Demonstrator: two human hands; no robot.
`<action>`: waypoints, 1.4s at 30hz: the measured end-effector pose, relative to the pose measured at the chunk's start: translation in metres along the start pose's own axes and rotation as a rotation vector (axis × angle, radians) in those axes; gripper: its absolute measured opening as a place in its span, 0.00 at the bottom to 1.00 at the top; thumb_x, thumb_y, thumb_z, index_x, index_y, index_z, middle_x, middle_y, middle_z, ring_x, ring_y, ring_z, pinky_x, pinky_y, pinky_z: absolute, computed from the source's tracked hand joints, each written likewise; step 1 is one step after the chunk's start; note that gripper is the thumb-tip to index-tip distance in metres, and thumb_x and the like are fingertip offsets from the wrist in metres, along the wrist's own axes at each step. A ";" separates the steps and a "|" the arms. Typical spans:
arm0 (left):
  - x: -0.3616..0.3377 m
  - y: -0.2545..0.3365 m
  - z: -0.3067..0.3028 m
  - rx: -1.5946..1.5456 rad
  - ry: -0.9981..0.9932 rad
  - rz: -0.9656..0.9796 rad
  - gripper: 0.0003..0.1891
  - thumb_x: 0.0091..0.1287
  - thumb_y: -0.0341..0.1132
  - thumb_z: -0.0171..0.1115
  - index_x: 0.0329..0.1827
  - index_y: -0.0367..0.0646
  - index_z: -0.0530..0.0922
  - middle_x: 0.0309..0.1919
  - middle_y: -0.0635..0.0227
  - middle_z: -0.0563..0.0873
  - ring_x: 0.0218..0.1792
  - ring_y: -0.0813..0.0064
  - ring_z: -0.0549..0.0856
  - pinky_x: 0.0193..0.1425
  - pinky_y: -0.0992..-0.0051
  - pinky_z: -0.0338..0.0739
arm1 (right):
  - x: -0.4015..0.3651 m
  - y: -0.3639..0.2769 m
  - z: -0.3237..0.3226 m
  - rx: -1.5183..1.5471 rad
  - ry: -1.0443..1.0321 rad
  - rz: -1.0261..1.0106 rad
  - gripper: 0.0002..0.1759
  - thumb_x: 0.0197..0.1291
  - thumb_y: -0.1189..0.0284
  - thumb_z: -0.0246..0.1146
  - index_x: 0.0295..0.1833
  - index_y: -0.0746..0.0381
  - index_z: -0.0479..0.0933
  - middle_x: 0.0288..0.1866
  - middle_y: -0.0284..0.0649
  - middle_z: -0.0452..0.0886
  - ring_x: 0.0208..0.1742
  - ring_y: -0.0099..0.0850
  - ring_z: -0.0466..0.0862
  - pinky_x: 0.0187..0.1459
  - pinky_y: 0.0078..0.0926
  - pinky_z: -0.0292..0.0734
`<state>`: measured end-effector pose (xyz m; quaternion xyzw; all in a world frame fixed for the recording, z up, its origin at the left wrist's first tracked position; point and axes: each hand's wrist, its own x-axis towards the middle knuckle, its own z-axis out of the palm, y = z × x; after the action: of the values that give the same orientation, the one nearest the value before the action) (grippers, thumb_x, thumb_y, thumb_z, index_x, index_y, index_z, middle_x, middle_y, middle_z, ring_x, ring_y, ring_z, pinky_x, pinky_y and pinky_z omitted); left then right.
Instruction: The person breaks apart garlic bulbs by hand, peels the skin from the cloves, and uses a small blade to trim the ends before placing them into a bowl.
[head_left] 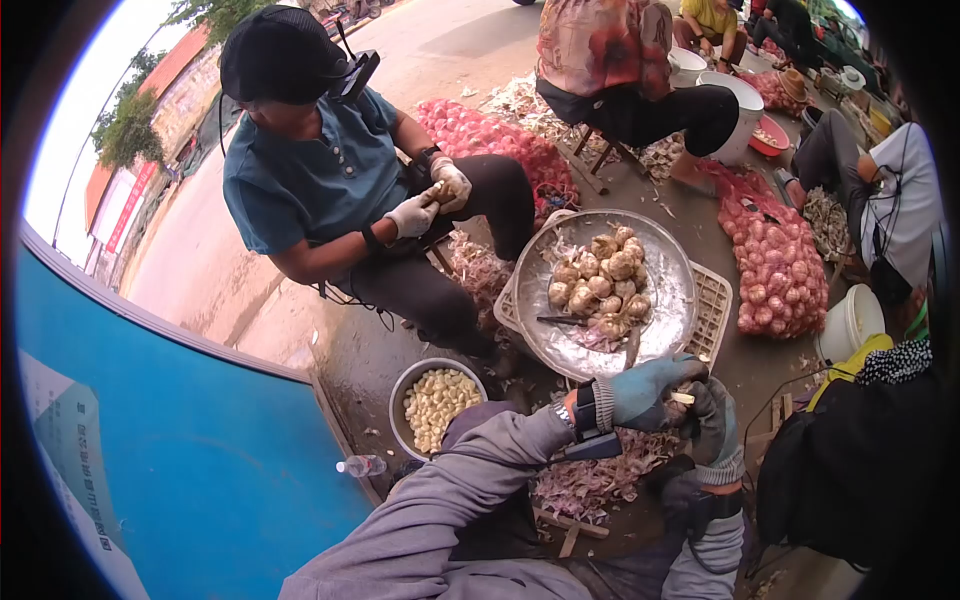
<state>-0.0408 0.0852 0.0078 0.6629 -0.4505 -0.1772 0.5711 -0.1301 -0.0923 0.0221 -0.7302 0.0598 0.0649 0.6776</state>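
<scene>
My left hand (pixel 645 392), in a blue-grey glove, is closed around a garlic bulb (pixel 682 398) with a pale part showing. Close against it, my right hand (pixel 712 425), in a dark grey glove, has its fingers bent at the same bulb; whether it grips anything else is hidden. Beyond my hands, a wide metal pan (pixel 672 290) holds a heap of garlic bulbs (pixel 602 275), loose skins and a dark-handled tool (pixel 562 320). Peeled cloves (pixel 438 405) fill a metal bowl (pixel 399 425) to the left. Under my hands lie garlic skins (pixel 600 480).
A co-worker (pixel 320 170) in white gloves sits across at the left. Red net sacks of garlic (pixel 775 265) lie at the right and behind. A blue panel (pixel 180 430) stands left, beside a plastic bottle (pixel 362 466). Other seated people, white buckets (pixel 745 115) and a crate (pixel 712 310) are around.
</scene>
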 end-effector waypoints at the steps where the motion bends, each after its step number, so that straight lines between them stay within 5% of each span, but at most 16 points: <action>1: 0.001 0.002 0.000 0.014 0.003 0.007 0.31 0.60 0.30 0.72 0.68 0.38 0.72 0.58 0.52 0.80 0.61 0.51 0.80 0.66 0.61 0.76 | 0.000 -0.002 0.000 -0.009 0.001 0.011 0.30 0.74 0.47 0.58 0.60 0.65 0.78 0.30 0.29 0.81 0.20 0.15 0.74 0.22 0.16 0.67; 5: 0.000 0.005 -0.003 0.017 0.003 -0.080 0.34 0.61 0.31 0.72 0.71 0.38 0.70 0.61 0.50 0.80 0.64 0.52 0.79 0.69 0.61 0.74 | -0.001 -0.007 0.008 0.061 0.055 -0.034 0.32 0.70 0.41 0.61 0.49 0.64 0.78 0.24 0.27 0.78 0.19 0.15 0.74 0.19 0.17 0.61; 7: 0.000 -0.004 -0.003 0.025 0.001 -0.038 0.35 0.61 0.32 0.73 0.72 0.38 0.70 0.62 0.50 0.79 0.65 0.53 0.79 0.70 0.61 0.74 | -0.003 -0.002 0.008 0.029 0.035 -0.085 0.30 0.73 0.46 0.60 0.57 0.65 0.79 0.27 0.29 0.80 0.21 0.15 0.76 0.22 0.17 0.67; 11: 0.000 0.002 -0.010 0.036 -0.022 -0.074 0.37 0.60 0.34 0.76 0.73 0.37 0.70 0.65 0.49 0.79 0.68 0.56 0.79 0.73 0.62 0.73 | 0.000 0.007 0.014 0.097 0.145 -0.067 0.25 0.74 0.49 0.60 0.47 0.64 0.76 0.27 0.31 0.80 0.18 0.18 0.76 0.19 0.17 0.67; 12: 0.001 -0.001 -0.006 -0.192 0.002 -0.024 0.37 0.60 0.32 0.76 0.73 0.35 0.70 0.65 0.50 0.80 0.67 0.58 0.80 0.71 0.63 0.74 | -0.002 0.000 0.015 0.008 0.167 -0.054 0.25 0.74 0.49 0.60 0.46 0.64 0.76 0.27 0.31 0.79 0.18 0.18 0.76 0.20 0.18 0.68; 13: 0.002 0.001 -0.008 -0.082 -0.010 -0.020 0.37 0.60 0.31 0.76 0.73 0.34 0.70 0.63 0.52 0.81 0.66 0.61 0.81 0.70 0.64 0.74 | 0.000 -0.003 0.016 0.079 0.192 -0.030 0.16 0.76 0.61 0.58 0.46 0.65 0.78 0.24 0.29 0.77 0.20 0.17 0.75 0.21 0.18 0.70; 14: 0.002 0.003 -0.009 -0.083 -0.026 -0.044 0.38 0.60 0.32 0.77 0.73 0.34 0.70 0.63 0.53 0.81 0.65 0.63 0.81 0.71 0.64 0.74 | -0.002 -0.005 0.015 0.042 0.187 -0.036 0.17 0.75 0.60 0.61 0.45 0.65 0.79 0.26 0.29 0.79 0.20 0.17 0.76 0.21 0.17 0.70; 18: 0.000 0.002 -0.003 -0.053 -0.031 -0.027 0.39 0.61 0.33 0.77 0.75 0.35 0.69 0.64 0.55 0.81 0.66 0.66 0.80 0.72 0.65 0.71 | 0.009 0.021 0.029 0.563 0.395 -0.019 0.20 0.72 0.56 0.65 0.48 0.64 0.81 0.27 0.31 0.82 0.21 0.16 0.77 0.22 0.15 0.70; 24: 0.007 0.009 -0.014 -0.168 -0.049 -0.087 0.39 0.58 0.28 0.76 0.75 0.37 0.69 0.67 0.54 0.79 0.68 0.62 0.79 0.73 0.65 0.72 | 0.002 0.018 -0.008 0.494 -0.004 0.118 0.24 0.71 0.53 0.64 0.53 0.65 0.79 0.35 0.35 0.86 0.27 0.19 0.82 0.25 0.13 0.74; 29: 0.007 0.008 -0.017 -0.060 -0.042 -0.098 0.39 0.59 0.29 0.76 0.74 0.38 0.69 0.66 0.54 0.80 0.67 0.62 0.79 0.72 0.65 0.73 | -0.001 0.003 -0.004 0.451 0.006 0.097 0.23 0.72 0.55 0.65 0.55 0.65 0.75 0.40 0.35 0.84 0.26 0.18 0.80 0.25 0.13 0.74; 32: 0.006 0.005 -0.007 0.026 -0.033 -0.103 0.39 0.58 0.29 0.76 0.74 0.38 0.69 0.63 0.52 0.81 0.65 0.59 0.81 0.70 0.64 0.75 | 0.006 0.030 0.003 0.086 0.129 -0.183 0.21 0.68 0.55 0.71 0.48 0.63 0.77 0.36 0.32 0.82 0.30 0.17 0.80 0.28 0.16 0.76; 35: 0.006 0.002 -0.002 -0.010 -0.023 -0.098 0.39 0.57 0.29 0.76 0.73 0.38 0.70 0.62 0.52 0.81 0.63 0.56 0.81 0.68 0.63 0.76 | 0.001 0.007 0.001 0.126 0.074 0.117 0.22 0.68 0.53 0.70 0.45 0.63 0.78 0.31 0.30 0.80 0.28 0.17 0.79 0.27 0.17 0.75; 42: 0.007 0.004 0.005 -0.158 -0.037 -0.174 0.41 0.56 0.29 0.77 0.75 0.37 0.68 0.66 0.54 0.79 0.67 0.61 0.79 0.72 0.65 0.72 | 0.005 0.032 0.004 0.214 0.276 0.011 0.26 0.70 0.47 0.65 0.43 0.63 0.80 0.22 0.30 0.78 0.20 0.17 0.77 0.20 0.17 0.69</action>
<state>-0.0423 0.0763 0.0118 0.6491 -0.3862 -0.2733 0.5956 -0.1306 -0.0909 -0.0102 -0.6554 0.1628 -0.0386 0.7365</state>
